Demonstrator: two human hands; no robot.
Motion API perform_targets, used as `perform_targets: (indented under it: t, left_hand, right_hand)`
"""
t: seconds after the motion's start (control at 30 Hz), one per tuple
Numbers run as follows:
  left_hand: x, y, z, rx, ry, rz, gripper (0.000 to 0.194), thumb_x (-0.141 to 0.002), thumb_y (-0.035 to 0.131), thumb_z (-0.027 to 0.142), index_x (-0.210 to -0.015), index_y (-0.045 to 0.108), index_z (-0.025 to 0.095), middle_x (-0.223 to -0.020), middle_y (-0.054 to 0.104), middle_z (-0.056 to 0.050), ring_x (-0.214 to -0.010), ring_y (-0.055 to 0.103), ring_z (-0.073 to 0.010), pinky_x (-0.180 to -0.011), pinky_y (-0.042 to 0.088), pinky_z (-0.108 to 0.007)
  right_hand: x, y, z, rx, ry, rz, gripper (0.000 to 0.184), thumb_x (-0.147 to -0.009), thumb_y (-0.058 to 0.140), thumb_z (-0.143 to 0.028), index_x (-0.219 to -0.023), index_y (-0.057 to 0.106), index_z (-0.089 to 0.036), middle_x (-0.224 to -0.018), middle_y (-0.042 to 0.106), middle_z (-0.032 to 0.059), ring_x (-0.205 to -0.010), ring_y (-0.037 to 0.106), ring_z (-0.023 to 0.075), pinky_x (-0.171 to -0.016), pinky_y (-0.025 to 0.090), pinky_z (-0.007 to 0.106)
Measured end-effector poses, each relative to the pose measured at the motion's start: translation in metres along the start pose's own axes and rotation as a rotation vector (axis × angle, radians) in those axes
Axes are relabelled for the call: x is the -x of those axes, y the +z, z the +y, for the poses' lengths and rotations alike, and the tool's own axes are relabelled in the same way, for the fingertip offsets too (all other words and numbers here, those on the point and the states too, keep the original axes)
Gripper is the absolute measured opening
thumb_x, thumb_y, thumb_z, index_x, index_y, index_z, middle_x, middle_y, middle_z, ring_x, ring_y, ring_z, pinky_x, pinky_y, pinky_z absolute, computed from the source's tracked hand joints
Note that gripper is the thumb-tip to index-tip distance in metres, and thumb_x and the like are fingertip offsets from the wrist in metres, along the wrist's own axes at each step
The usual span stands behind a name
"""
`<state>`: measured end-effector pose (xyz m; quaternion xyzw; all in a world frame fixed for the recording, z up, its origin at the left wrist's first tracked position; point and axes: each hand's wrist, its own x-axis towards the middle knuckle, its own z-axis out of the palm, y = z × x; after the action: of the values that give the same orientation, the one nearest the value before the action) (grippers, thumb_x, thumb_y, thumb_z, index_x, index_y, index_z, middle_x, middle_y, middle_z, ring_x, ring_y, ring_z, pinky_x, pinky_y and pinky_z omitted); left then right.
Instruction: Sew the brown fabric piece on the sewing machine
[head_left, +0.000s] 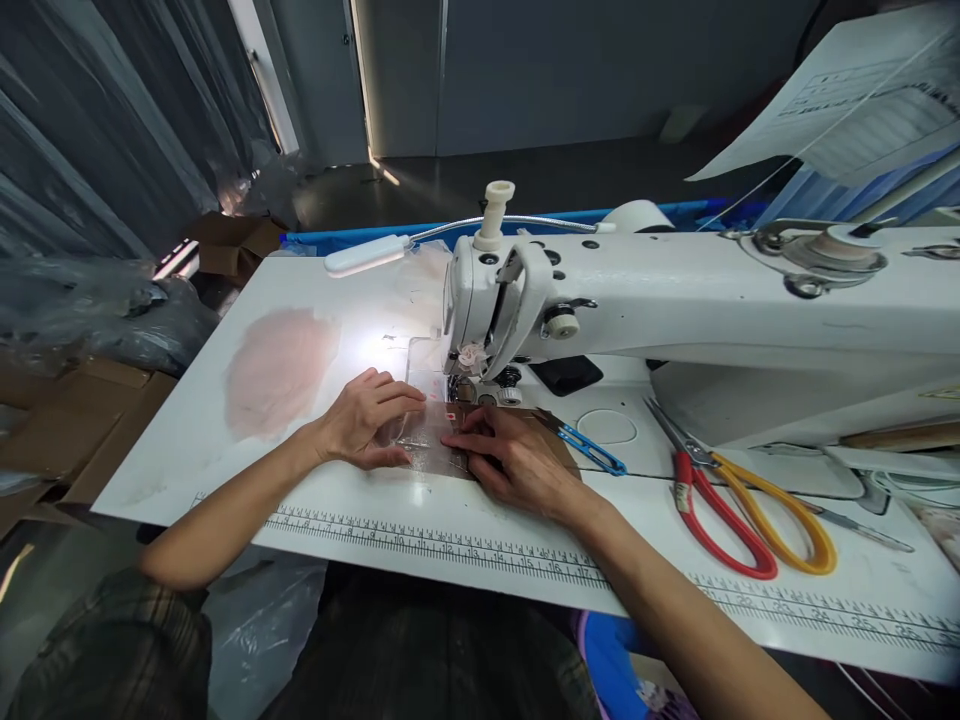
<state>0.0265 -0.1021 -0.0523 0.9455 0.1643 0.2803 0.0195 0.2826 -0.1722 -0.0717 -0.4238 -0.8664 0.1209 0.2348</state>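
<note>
A thin see-through piece (pixel 431 455), sheer cloth or plastic, lies at the needle end of a white sewing machine (pixel 615 300). My left hand (pixel 371 415) rests on its left side, thumb and fingers spread apart. On its right side my right hand (pixel 514 455) has bent fingers closed on the piece, the index finger pointing left. A small red-and-white mark (pixel 451 416) shows between the hands. Brown material (pixel 559 445) lies partly under my right hand. The needle and presser foot are mostly hidden.
Blue thread snips (pixel 592 448) lie right of my right hand. Farther right are scissors (pixel 724 490) with red and yellow handles. A pink sheer patch (pixel 279 372) lies on the white table (pixel 172 450). A lamp (pixel 367 256) lights the sewing area. Cardboard boxes (pixel 97 420) stand left.
</note>
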Motion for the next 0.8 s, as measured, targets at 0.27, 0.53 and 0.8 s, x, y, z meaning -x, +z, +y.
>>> perform_targets:
  t: [0.27,0.53,0.8]
  left_hand:
    - [0.004,0.016,-0.006,0.068,0.041,-0.072,0.06,-0.1,0.03,0.058,-0.117,0.059,0.009,-0.116,0.066,-0.017,-0.094,0.062,-0.0232,-0.08,0.052,-0.041]
    - [0.006,0.019,-0.008,0.062,0.056,-0.052,0.049,-0.102,0.036,0.047,-0.116,0.057,0.005,-0.109,0.065,-0.018,-0.095,0.061,-0.0237,-0.081,0.056,-0.041]
    - [0.006,0.02,-0.006,-0.014,0.03,-0.135,0.052,-0.102,0.032,0.05,-0.126,0.052,0.009,-0.109,0.063,-0.016,-0.093,0.059,-0.0231,-0.082,0.052,-0.041]
  right_hand:
    - [0.001,0.004,0.0,-0.021,-0.013,0.026,0.036,-0.087,0.05,-0.017,-0.113,0.074,-0.026,-0.105,0.061,0.0093,-0.097,0.061,0.0199,-0.089,0.053,0.039]
    - [0.001,0.002,0.001,-0.008,-0.031,0.01,0.035,-0.09,0.049,-0.019,-0.114,0.073,-0.027,-0.105,0.062,0.01,-0.097,0.061,0.0208,-0.086,0.054,0.04]
    - [0.001,0.002,0.001,-0.005,-0.034,0.009,0.033,-0.09,0.051,-0.019,-0.112,0.074,-0.027,-0.106,0.063,0.0104,-0.097,0.061,0.0213,-0.085,0.055,0.041]
